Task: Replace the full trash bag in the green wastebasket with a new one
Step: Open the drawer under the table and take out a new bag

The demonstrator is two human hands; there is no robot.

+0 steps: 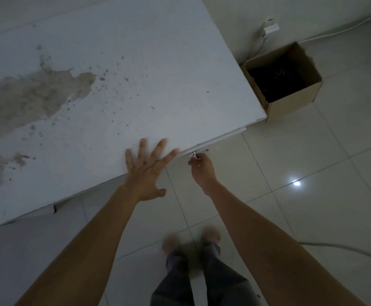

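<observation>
No green wastebasket or trash bag shows in the head view. My left hand (147, 168) lies flat, fingers spread, on the front edge of a white stained cabinet top (136, 74). My right hand (200, 171) is just below that edge, its fingers pinched on a small metal knob (194, 154) on the cabinet's front. The front panel (220, 139) juts out slightly from under the top.
An open cardboard box (290, 93) with dark contents stands on the tiled floor by the cabinet's right corner. A white plug and cable (269, 29) run along the wall behind it. Another cable (343, 248) crosses the floor at the right. My feet (191, 239) are below.
</observation>
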